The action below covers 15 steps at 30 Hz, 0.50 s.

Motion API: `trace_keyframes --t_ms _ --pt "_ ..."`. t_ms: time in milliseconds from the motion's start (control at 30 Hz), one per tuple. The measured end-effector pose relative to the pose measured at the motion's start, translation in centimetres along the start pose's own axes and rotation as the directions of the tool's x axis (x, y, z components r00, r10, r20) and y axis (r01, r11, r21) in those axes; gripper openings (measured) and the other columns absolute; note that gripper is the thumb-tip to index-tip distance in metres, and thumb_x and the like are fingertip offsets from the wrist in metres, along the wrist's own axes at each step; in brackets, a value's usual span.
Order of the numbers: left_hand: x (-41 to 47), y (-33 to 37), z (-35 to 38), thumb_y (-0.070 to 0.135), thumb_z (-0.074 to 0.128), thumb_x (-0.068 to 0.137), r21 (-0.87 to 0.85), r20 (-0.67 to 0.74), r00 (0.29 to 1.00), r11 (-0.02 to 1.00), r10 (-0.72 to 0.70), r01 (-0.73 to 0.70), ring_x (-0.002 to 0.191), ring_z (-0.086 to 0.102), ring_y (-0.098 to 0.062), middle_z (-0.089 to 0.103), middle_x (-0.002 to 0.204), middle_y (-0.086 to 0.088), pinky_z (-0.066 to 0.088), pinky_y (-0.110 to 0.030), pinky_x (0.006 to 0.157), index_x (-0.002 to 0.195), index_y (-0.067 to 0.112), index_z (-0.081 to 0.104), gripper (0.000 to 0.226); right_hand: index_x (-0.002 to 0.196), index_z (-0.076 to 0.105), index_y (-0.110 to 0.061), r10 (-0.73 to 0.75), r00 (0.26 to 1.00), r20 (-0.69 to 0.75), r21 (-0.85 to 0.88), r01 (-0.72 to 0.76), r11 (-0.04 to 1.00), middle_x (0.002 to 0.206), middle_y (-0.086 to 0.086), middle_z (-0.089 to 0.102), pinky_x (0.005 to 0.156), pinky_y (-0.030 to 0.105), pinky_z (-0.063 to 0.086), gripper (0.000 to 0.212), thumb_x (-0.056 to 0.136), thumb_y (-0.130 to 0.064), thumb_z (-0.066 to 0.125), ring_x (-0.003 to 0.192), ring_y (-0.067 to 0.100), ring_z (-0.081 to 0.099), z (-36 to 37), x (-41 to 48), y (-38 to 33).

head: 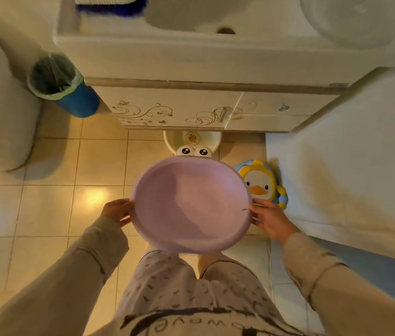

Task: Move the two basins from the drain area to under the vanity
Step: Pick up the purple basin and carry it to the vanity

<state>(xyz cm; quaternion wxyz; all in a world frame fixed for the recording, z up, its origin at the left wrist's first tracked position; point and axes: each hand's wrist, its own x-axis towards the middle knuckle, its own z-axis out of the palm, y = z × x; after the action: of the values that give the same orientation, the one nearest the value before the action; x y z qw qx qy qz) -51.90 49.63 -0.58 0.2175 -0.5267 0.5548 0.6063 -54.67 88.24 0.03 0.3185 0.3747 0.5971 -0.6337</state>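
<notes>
two basins: one purple basin (191, 204), one cream basin (192, 141) with cartoon eyes. two hands: left hand (117, 210), right hand (270, 219). one blue bin (70, 93), one duck seat (260, 184).

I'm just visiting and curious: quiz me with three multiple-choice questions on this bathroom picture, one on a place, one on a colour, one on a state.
1. Where is the white basin with cartoon eyes?
A. In the sink
B. On the floor, partly under the vanity
C. On the toilet

2. What colour is the held basin?
A. Purple
B. Green
C. Red

3. How is the purple basin held?
A. One hand only
B. Resting on the floor
C. Both hands at opposite rims

Answers:
1 B: the white basin sits on the tiles, its far part beneath the vanity.
2 A: the purple basin is pale lilac.
3 C: the left hand and right hand each have a grip on one side.
</notes>
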Motion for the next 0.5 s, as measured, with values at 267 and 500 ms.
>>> trace_keyframes --t_ms 267,500 --pt "1.4 -0.6 2.2 0.005 0.058 0.087 0.016 -0.022 1.0 1.0 -0.019 0.019 0.074 0.057 -0.023 0.059 0.078 -0.009 0.049 -0.033 0.069 0.109 0.003 0.057 0.021 0.098 0.066 -0.016 0.058 0.998 0.002 -0.117 -0.058 0.991 0.091 0.005 0.069 0.063 0.03 0.051 0.016 0.086 -0.007 0.061 0.083 0.021 0.064 -0.7 4.1 -1.5" --pt "8.8 0.1 5.0 0.005 0.059 0.086 0.08 -0.009 0.997 0.994 -0.07 0.071 0.077 0.055 -0.024 0.058 0.078 -0.007 0.048 -0.031 0.066 0.101 0.003 0.06 0.015 0.096 0.068 -0.011 0.091 0.994 -0.067 -0.232 -0.104 0.967 0.091 0.008 0.069 0.061 0.028 0.052 0.015 0.081 -0.009 0.068 0.083 0.023 0.064 0.2 11.4 -0.4"
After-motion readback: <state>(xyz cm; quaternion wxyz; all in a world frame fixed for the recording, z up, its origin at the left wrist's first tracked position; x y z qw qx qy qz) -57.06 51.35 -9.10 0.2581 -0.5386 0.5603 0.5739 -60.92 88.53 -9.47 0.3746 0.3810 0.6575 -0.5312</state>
